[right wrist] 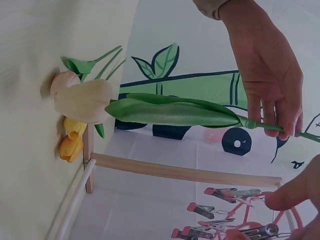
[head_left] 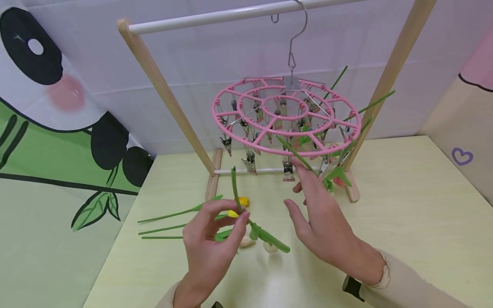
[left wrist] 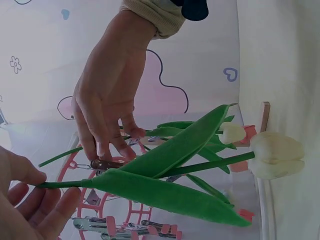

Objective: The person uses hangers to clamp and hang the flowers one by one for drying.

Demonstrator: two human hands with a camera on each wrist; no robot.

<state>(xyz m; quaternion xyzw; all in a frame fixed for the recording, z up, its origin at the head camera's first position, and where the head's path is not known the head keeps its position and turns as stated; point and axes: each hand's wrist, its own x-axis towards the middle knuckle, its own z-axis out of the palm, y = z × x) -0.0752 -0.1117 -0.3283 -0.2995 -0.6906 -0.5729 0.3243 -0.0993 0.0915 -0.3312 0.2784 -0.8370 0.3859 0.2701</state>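
Observation:
My left hand pinches the green stem of an artificial white tulip between thumb and fingers. The stem end points up and the bloom hangs down over the table. Above and to the right, my right hand reaches to the front of a round pink clip hanger. Its index fingertip is right at a metal clip, while the thumb stands apart below. Other tulips hang head down from clips at the hanger's right side, among them a smaller white tulip.
The hanger hooks onto a white bar between wooden posts. On the table, left of the middle, lie yellow tulips and a pale pink tulip. Several clips dangle around the hanger. A printed cloth hangs behind.

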